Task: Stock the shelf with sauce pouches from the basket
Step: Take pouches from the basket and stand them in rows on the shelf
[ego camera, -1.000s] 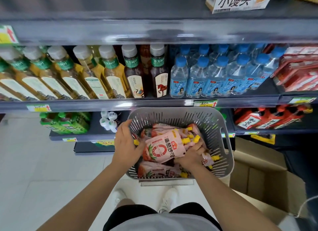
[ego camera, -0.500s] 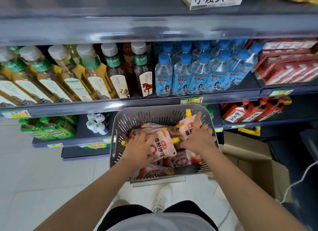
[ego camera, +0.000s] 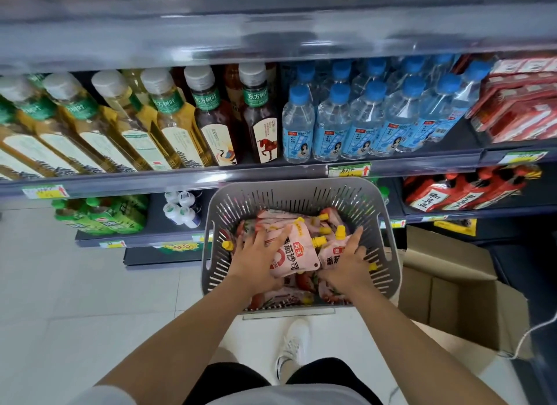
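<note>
Seemingly just starting: pressing spread-open left hand (ego camera: pixel 256 257) and right hand (ego camera: pixel 346 261) onto sauce pouches (ego camera: pixel 297 253) in the heaped basket (ego camera: pixel 295 184), gripping none.

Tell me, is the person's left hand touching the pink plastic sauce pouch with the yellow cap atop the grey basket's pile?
Touching. The head view shows the left hand lying on the pink sauce pouch, a finger across its upper left corner.

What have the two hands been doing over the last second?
The left hand moved from the left wall of the basket onto the top pouch. The right hand shifted right from beside that pouch and now lies on a second pouch. All pouches stayed in the basket.
</note>
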